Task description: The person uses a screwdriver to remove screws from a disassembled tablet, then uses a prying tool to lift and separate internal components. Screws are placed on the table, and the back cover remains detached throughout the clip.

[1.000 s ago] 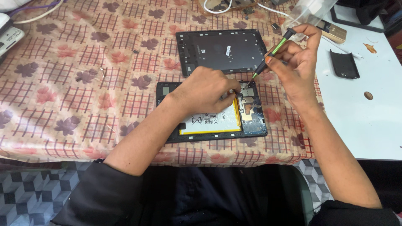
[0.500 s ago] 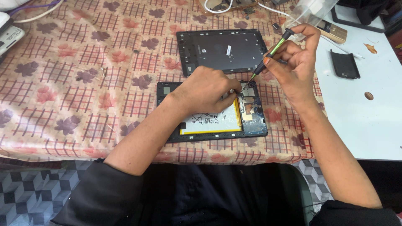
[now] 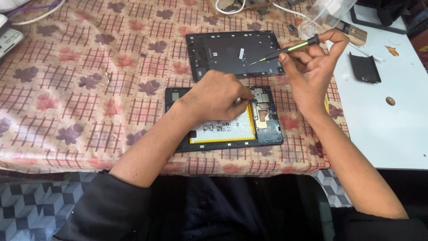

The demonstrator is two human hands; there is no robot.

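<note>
We press our left hand [image 3: 218, 100] down on the opened tablet [image 3: 267, 120], fingers curled and bunched over its middle, the fingertips pinching at something small by the circuit board; what they pinch is hidden under the knuckles, so we cannot tell whether anything is held. The tablet lies flat under this hand on the patterned cloth [image 3: 89, 89], its white battery [image 3: 227, 130] showing just below and to the right of our palm, with a yellow strip along the battery's lower and right edges. The dark circuit board [image 3: 265, 111] sits just right of the fingertips.

Our right hand [image 3: 312, 67] is raised above and to the right of the left one, well clear of the tablet. It grips a green screwdriver [image 3: 285, 49] between thumb and fingers, the handle up by the fingertips and the thin tip slanting down to the left. The tip hangs over the back cover [image 3: 223, 51], the dark panel lying flat just beyond the left hand and left of the right.

To the right of the right hand, the cloth ends and a white table [image 3: 379, 134] begins. On it, just right of our right wrist, lies a small black case [image 3: 364, 68]. Beyond the right fingertips stands a clear plastic cup [image 3: 323, 15]. Far to the left of the left hand, at the cloth's corner, a white device [image 3: 9, 40] shows in part.
</note>
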